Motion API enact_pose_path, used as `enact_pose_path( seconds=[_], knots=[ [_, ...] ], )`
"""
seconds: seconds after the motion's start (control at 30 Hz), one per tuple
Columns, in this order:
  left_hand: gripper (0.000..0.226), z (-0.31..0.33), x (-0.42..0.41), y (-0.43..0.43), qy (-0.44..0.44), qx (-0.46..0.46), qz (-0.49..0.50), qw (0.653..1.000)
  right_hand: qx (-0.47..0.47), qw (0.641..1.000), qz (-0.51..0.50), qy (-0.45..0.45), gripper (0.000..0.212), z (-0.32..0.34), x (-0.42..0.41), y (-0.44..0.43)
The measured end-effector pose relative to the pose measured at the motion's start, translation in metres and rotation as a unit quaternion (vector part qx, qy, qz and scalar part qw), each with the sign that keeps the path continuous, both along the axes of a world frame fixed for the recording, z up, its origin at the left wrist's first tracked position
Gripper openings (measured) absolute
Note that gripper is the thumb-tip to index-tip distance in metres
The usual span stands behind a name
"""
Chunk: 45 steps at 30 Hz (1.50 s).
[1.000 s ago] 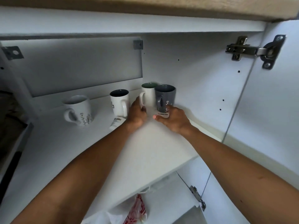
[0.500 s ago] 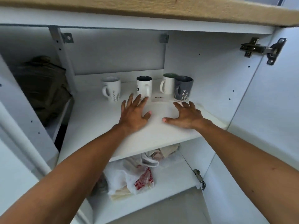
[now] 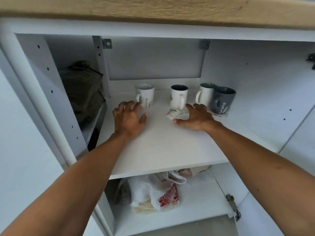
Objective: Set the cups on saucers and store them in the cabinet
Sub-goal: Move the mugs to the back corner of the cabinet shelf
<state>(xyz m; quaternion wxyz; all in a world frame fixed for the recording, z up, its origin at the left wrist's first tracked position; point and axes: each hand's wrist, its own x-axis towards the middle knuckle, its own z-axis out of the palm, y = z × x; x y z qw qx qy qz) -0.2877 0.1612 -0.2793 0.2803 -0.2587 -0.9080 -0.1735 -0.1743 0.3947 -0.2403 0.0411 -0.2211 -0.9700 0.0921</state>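
Both hands, left (image 3: 128, 119) and right (image 3: 198, 117), hover empty, fingers spread, before four mugs (image 3: 179, 97); lettering unreadable.

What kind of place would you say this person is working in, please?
Most likely a home kitchen. The view looks into an open white base cabinet under a wooden countertop, with four mugs lined up on its upper shelf and plastic bags stored below.

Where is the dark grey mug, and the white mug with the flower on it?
Dark grey ceramic mug (image 3: 223, 100): head view, on its front wall.
White ceramic mug with flower print (image 3: 147, 96): head view, on its side wall.
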Motion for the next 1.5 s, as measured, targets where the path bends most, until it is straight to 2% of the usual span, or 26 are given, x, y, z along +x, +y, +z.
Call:
enact_pose_path(
  seconds=[0.13, 0.27, 0.37, 0.43, 0.5, 0.57, 0.63, 0.73, 1.03, 1.17, 1.3, 1.5],
  knots=[
    [0.04, 0.008, -0.02, 0.009, -0.04, 0.072, 0.033, 0.996, -0.037, 0.999, -0.018, 0.036, 0.093, -0.003, -0.027, 0.007],
    [0.04, 0.013, -0.045, 0.025, -0.145, 0.214, -0.028, 0.966, -0.133, 0.981, -0.063, 0.125, 0.071, -0.008, -0.049, 0.011],
    [0.036, 0.019, -0.062, 0.039, -0.203, 0.284, -0.043, 0.936, -0.227, 0.953, -0.082, 0.184, 0.05, -0.013, -0.066, 0.017],
    [0.038, 0.021, -0.069, 0.046, -0.263, 0.325, -0.035, 0.908, -0.326, 0.913, -0.094, 0.227, 0.04, -0.016, -0.074, 0.017],
    [0.051, 0.018, -0.075, 0.05, -0.289, 0.343, -0.031, 0.893, -0.405, 0.873, -0.107, 0.25, 0.033, -0.016, -0.079, 0.015],
    [0.059, 0.013, -0.082, 0.052, -0.297, 0.348, -0.034, 0.889, -0.433, 0.861, -0.111, 0.244, 0.03, -0.018, -0.083, 0.015],
    [0.053, 0.01, -0.085, 0.057, -0.308, 0.359, -0.041, 0.88, -0.452, 0.851, -0.11, 0.242, 0.029, -0.019, -0.085, 0.017],
    [0.036, 0.009, -0.084, 0.06, -0.316, 0.385, -0.045, 0.866, -0.472, 0.835, -0.112, 0.261, 0.025, -0.023, -0.084, 0.017],
    [0.045, 0.003, -0.058, 0.058, -0.305, 0.398, -0.1, 0.859, -0.479, 0.821, -0.086, 0.299, 0.028, -0.03, -0.037, 0.005],
    [0.029, 0.008, -0.035, 0.063, -0.323, 0.425, -0.137, 0.834, -0.468, 0.818, -0.081, 0.324, 0.028, -0.024, 0.004, -0.002],
    [0.032, 0.013, -0.005, 0.078, -0.339, 0.451, -0.186, 0.804, -0.447, 0.814, -0.097, 0.358, 0.029, -0.023, 0.054, -0.008],
    [0.03, 0.026, 0.044, 0.103, -0.362, 0.421, -0.286, 0.781, -0.383, 0.818, -0.141, 0.405, 0.03, -0.028, 0.125, -0.008]
  ],
)
